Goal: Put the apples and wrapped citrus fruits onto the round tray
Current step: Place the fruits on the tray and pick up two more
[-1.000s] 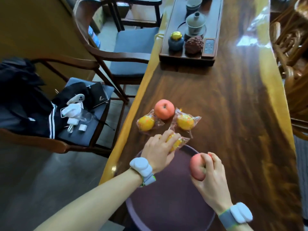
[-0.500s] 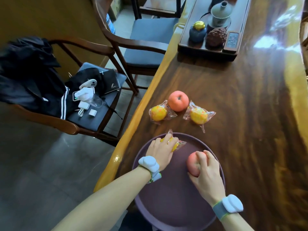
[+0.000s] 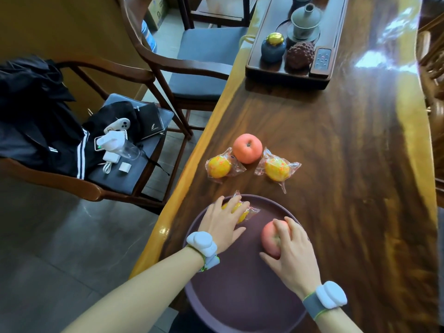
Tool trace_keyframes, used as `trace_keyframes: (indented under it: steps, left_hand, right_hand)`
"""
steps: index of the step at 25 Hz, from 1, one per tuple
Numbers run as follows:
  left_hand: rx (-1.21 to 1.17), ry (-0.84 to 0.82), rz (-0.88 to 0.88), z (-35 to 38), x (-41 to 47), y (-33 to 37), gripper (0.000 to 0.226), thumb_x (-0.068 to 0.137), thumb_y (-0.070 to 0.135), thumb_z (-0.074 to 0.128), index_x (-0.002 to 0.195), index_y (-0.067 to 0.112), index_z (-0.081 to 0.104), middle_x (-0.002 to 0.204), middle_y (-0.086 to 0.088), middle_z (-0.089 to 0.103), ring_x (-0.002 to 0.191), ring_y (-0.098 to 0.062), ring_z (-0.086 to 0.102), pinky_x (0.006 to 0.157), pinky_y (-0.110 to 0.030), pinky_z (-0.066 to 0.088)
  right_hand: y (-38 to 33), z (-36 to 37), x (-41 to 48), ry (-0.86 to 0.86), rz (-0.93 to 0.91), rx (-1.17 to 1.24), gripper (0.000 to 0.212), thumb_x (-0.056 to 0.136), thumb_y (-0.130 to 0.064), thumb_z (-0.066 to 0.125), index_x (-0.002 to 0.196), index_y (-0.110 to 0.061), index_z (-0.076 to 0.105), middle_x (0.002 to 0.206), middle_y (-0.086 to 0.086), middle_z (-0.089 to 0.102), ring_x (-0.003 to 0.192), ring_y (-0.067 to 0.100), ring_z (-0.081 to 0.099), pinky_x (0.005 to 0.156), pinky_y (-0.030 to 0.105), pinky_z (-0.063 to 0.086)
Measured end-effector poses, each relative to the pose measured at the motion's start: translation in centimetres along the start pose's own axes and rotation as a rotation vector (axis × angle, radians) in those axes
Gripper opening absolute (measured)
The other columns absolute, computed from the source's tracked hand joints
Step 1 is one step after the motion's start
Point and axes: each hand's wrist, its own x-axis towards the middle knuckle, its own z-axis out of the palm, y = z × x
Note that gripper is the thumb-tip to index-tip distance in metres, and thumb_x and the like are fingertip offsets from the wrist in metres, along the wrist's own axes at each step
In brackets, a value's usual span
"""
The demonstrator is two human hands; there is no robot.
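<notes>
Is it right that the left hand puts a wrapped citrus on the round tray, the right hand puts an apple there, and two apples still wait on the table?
Not quite. The head view shows only one apple waiting on the table, with two wrapped citrus fruits beside it. The rest stands: left hand on a wrapped citrus, right hand on an apple, over the round tray.

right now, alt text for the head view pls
Two bare hands set fruit on a round purple tray: left hand on a wrapped citrus, right hand on an apple. Another apple and two wrapped citrus wait on the wooden table.
</notes>
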Motion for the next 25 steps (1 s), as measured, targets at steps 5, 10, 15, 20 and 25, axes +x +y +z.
trace_keyframes:
  steps: [5, 10, 15, 20, 25]
  left_hand:
    - [0.007, 0.147, -0.012, -1.3, 0.9, -0.2, 0.059, 0.090, 0.063, 0.050, 0.138, 0.030, 0.048, 0.147, 0.003, 0.050, 0.129, -0.029, 0.049, 0.094, -0.045, 0.046]
    - [-0.019, 0.276, -0.062, -3.9, 5.8, -0.6, 0.061, 0.085, 0.053, 0.059, 0.138, 0.025, 0.048, 0.144, 0.001, 0.050, 0.129, -0.027, 0.048, 0.093, -0.045, 0.044]
    - [-0.002, 0.258, -0.144, -7.0, 12.8, -1.2, 0.079, 0.075, 0.050, 0.074, 0.141, 0.027, 0.038, 0.151, -0.006, 0.039, 0.134, -0.033, 0.040, 0.099, -0.050, 0.042]
    - [0.074, 0.079, -0.228, -7.4, 18.6, -2.0, 0.094, 0.068, 0.056, 0.079, 0.145, 0.032, 0.031, 0.156, -0.011, 0.032, 0.136, -0.036, 0.040, 0.111, -0.060, 0.028]
    - [0.129, -0.078, -0.228, -6.3, 19.5, -2.0, 0.093, 0.065, 0.059, 0.079, 0.141, 0.035, 0.032, 0.139, -0.010, 0.048, 0.116, -0.037, 0.057, 0.114, -0.064, 0.012]
  right_hand:
    - [-0.9, -1.8, 1.3, 0.077, 0.025, 0.039, 0.085, 0.078, -0.071, 0.057, 0.144, -0.019, 0.043, 0.150, 0.013, 0.045, 0.139, 0.035, 0.040, 0.108, 0.049, 0.041]
    - [-1.0, -4.0, 7.1, 0.214, 0.034, 0.064, 0.075, 0.084, -0.060, 0.056, 0.140, -0.012, 0.046, 0.145, 0.016, 0.048, 0.135, 0.038, 0.042, 0.107, 0.052, 0.041]
    - [-0.2, -4.5, 13.8, 0.177, 0.078, -0.014, 0.080, 0.075, -0.044, 0.073, 0.143, -0.013, 0.043, 0.145, 0.021, 0.046, 0.135, 0.043, 0.039, 0.101, 0.055, 0.045]
    - [0.4, -3.8, 17.9, 0.048, 0.076, -0.158, 0.084, 0.073, -0.045, 0.077, 0.145, -0.019, 0.042, 0.144, 0.013, 0.052, 0.141, 0.041, 0.034, 0.106, 0.054, 0.039]
    - [1.0, -2.9, 18.8, 0.035, 0.064, -0.179, 0.073, 0.072, -0.040, 0.075, 0.136, -0.020, 0.048, 0.127, 0.009, 0.061, 0.124, 0.038, 0.049, 0.096, 0.049, 0.043]
